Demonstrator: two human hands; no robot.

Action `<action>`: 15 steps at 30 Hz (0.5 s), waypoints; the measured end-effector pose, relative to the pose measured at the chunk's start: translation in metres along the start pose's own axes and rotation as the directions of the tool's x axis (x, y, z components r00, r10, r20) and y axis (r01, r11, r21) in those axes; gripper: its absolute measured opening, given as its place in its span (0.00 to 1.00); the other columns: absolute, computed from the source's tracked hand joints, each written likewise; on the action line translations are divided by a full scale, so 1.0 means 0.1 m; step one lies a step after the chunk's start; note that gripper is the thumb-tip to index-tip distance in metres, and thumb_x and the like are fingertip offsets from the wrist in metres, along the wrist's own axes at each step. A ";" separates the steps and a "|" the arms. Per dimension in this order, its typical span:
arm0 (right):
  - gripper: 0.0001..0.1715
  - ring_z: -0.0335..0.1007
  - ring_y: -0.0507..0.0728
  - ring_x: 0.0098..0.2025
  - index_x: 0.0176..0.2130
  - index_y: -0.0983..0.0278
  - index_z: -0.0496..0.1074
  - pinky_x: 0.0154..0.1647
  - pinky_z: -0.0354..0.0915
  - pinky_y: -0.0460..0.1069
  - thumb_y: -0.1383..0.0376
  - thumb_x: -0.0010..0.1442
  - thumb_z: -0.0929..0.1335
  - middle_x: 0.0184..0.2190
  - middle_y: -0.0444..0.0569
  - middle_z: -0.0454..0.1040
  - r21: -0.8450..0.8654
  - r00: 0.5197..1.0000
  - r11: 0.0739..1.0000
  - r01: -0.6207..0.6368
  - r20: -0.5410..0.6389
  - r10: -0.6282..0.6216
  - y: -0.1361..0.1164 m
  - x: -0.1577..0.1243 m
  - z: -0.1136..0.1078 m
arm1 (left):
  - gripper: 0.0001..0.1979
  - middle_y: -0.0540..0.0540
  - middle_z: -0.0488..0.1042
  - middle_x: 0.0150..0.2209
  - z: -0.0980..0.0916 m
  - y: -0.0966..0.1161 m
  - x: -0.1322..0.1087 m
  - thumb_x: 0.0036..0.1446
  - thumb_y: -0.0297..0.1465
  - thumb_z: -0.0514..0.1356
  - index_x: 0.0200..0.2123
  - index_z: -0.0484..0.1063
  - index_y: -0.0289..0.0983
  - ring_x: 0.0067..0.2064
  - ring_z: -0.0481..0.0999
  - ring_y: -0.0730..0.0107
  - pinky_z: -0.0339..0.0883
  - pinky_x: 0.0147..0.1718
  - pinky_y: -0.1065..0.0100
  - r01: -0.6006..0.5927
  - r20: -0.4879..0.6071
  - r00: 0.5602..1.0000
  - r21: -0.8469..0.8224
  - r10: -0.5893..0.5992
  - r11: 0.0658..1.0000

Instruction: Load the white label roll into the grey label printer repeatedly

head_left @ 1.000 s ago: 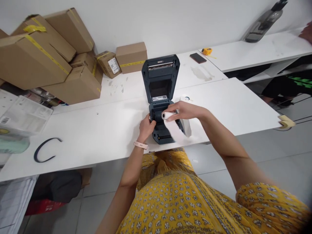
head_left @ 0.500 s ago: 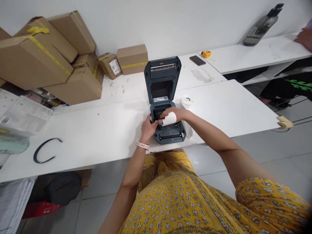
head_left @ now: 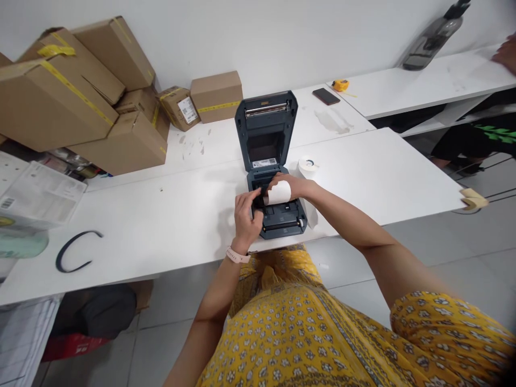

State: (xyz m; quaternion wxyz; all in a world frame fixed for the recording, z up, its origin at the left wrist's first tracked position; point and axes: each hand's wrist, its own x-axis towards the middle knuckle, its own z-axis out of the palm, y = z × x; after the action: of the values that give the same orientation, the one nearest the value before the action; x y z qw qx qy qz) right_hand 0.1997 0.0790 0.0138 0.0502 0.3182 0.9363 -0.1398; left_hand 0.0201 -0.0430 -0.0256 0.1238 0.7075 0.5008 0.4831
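Observation:
A dark label printer (head_left: 278, 219) stands on the white table with its lid (head_left: 264, 129) raised. My right hand (head_left: 293, 185) reaches in from the right, its fingers mostly hidden behind a small roll of white label paper (head_left: 281, 192) that it holds over the printer's bay. The roll's grey core shows at its left end. At the printer's left wall is my left hand (head_left: 246, 215), thumb and forefinger apart, the fingertips touching the dark part beside the roll's end. Another white roll (head_left: 307, 165) stands on the table just right of the printer.
Cardboard boxes (head_left: 137, 134) are piled at the back left. A phone (head_left: 325, 97), a tape measure (head_left: 341, 85) and a spray bottle (head_left: 431, 45) lie or stand at the back right. A black headband (head_left: 60, 255) rests on the left. Another person's hand (head_left: 506, 54) shows at the right edge.
My left hand has drawn back from the roll's end, its thumb and forefinger spreading at the printer's left wall. My right hand stays with the roll in the bay.

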 end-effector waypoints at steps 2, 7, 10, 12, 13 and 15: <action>0.12 0.74 0.63 0.47 0.44 0.66 0.78 0.53 0.61 0.54 0.65 0.61 0.69 0.45 0.57 0.82 -0.050 0.998 0.998 -0.027 0.062 0.030 -0.04 0.00 -0.05 | 0.22 0.38 0.76 0.52 0.01 0.09 -0.03 0.58 0.26 0.56 0.57 0.70 0.36 0.56 0.72 0.56 0.68 0.57 0.53 -0.126 0.046 0.991 -0.004 0.126 0.992; 0.12 0.77 0.65 0.45 0.39 0.65 0.81 0.51 0.59 0.55 0.63 0.62 0.68 0.39 0.57 0.83 -0.114 0.982 0.993 0.008 0.189 0.014 -0.18 0.01 -0.20 | 0.06 0.42 0.81 0.42 0.16 0.08 -0.04 0.61 0.34 0.64 0.40 0.76 0.38 0.48 0.78 0.59 0.70 0.52 0.52 -0.200 0.088 0.977 0.056 0.195 0.978; 0.13 0.77 0.66 0.47 0.42 0.64 0.81 0.51 0.58 0.55 0.62 0.62 0.68 0.41 0.57 0.83 -0.123 0.976 0.991 0.045 0.215 -0.018 -0.19 0.00 -0.25 | 0.08 0.46 0.82 0.34 0.21 0.04 -0.11 0.63 0.34 0.65 0.31 0.76 0.38 0.39 0.80 0.64 0.70 0.52 0.52 -0.278 0.033 0.961 0.054 0.276 0.959; 0.15 0.77 0.66 0.49 0.43 0.64 0.81 0.51 0.58 0.54 0.60 0.62 0.68 0.42 0.57 0.83 -0.117 0.977 0.992 0.042 0.214 -0.016 -0.19 -0.01 -0.26 | 0.11 0.47 0.82 0.33 0.20 0.06 -0.16 0.63 0.34 0.65 0.28 0.75 0.38 0.38 0.80 0.66 0.71 0.52 0.52 -0.308 0.042 0.951 0.070 0.306 0.949; 0.15 0.77 0.66 0.49 0.44 0.64 0.81 0.51 0.58 0.54 0.59 0.62 0.68 0.43 0.57 0.83 -0.115 0.976 0.993 0.041 0.216 -0.015 -0.19 -0.01 -0.26 | 0.12 0.47 0.82 0.33 0.18 0.09 -0.19 0.63 0.34 0.65 0.27 0.75 0.38 0.38 0.80 0.66 0.70 0.52 0.52 -0.317 0.064 0.948 0.083 0.312 0.945; 0.16 0.77 0.66 0.49 0.44 0.63 0.81 0.52 0.59 0.55 0.59 0.63 0.68 0.43 0.56 0.84 -0.109 0.975 0.993 0.049 0.220 -0.024 -0.20 0.00 -0.26 | 0.11 0.47 0.83 0.34 0.14 0.15 -0.24 0.64 0.34 0.64 0.28 0.76 0.39 0.38 0.81 0.67 0.70 0.54 0.52 -0.334 0.114 0.940 0.103 0.323 0.937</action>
State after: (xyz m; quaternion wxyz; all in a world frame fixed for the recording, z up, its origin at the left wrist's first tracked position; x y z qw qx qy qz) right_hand 0.1879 0.0716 0.0432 0.1681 0.2804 0.9373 -0.1211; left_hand 0.0394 -0.0659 -0.0363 0.0220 0.8095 0.3975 0.4316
